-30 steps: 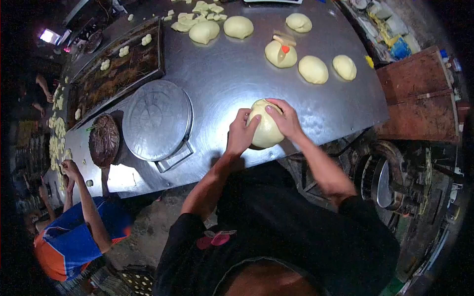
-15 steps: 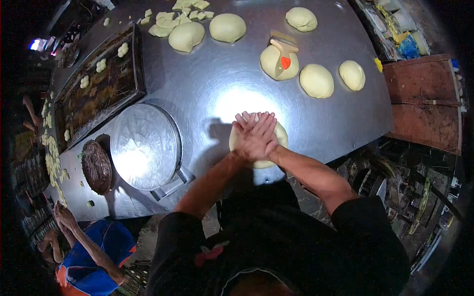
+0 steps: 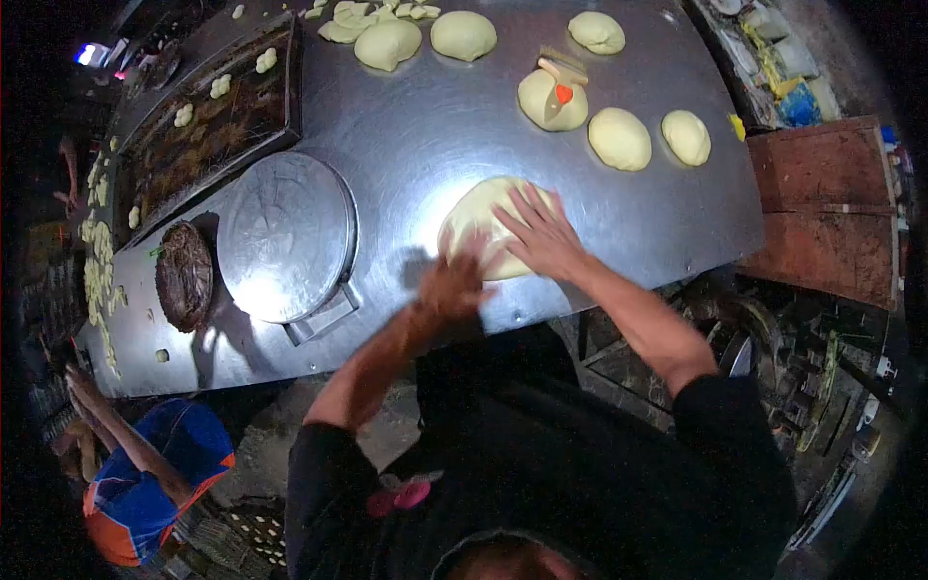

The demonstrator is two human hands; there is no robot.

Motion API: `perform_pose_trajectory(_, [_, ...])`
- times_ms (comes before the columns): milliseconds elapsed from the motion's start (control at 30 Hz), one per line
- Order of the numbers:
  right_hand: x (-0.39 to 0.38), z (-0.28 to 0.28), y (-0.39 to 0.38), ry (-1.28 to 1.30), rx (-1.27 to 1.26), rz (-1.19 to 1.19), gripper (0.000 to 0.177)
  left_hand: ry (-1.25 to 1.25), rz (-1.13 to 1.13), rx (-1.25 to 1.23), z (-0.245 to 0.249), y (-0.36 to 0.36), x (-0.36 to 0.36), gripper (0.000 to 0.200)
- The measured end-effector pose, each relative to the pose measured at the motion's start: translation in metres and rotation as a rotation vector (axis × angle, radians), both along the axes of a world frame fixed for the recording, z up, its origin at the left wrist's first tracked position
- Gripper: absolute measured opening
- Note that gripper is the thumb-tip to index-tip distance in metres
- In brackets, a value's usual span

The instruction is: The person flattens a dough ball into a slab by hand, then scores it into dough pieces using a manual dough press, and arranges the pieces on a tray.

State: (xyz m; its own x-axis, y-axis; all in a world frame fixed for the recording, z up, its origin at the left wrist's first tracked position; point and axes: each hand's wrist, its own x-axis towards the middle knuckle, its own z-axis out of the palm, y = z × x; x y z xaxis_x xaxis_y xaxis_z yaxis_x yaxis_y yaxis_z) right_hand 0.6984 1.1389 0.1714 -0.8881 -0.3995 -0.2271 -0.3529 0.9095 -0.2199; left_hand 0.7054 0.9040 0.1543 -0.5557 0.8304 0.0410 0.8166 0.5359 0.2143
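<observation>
A flattened round of pale dough [image 3: 474, 215] lies on the metal table in front of me. My right hand [image 3: 543, 237] rests on its right side, palm down, fingers spread. My left hand [image 3: 456, 282] is at the dough's lower left edge, blurred by motion, with its fingers apart. Beyond the hands sit a ball of dough [image 3: 620, 138] and a smaller dough ball [image 3: 686, 138]. A brush [image 3: 562, 79] with an orange-red heart-shaped mark lies across another dough ball [image 3: 541, 104].
To the left stand a round metal lid or pan [image 3: 285, 232], a dark oval bowl-like object [image 3: 185, 275] and a dark baking tray [image 3: 290, 121] with small dough pieces. More dough balls [image 3: 464, 36] lie at the back. A co-worker's arms [image 3: 116, 425] show at lower left.
My hands, stacked on the dough before, have separated to its two sides. The dough is now wider and flatter. The whole view has shifted slightly.
</observation>
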Motion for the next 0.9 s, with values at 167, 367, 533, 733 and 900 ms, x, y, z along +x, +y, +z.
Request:
perform_pose_trajectory(167, [0.031, 0.013, 0.012, 0.062, 0.027, -0.077, 0.056, -0.078, -0.081, -0.118, 0.025, 0.002, 0.018, 0.071])
perform_pose_trajectory(367, [0.089, 0.024, 0.025, -0.109, -0.087, -0.238, 0.045, -0.352, 0.042, -0.100, 0.049, 0.003, 0.041, 0.055])
perform_pose_trajectory(533, [-0.008, 0.021, -0.026, 0.003, -0.282, -0.069, 0.055, -0.218, -0.018, -0.165, 0.028, 0.059, 0.062, 0.077])
perform_pose_trajectory(733, [-0.048, 0.009, -0.050, -0.089, 0.020, -0.130, 0.064, -0.189, 0.009, -0.175, 0.027, 0.050, 0.097, 0.085])
perform_pose_trajectory(900, [-0.056, -0.021, -0.100, 0.109, -0.037, -0.056, 0.070, -0.253, -0.008, -0.275, 0.020, 0.059, 0.081, 0.072])
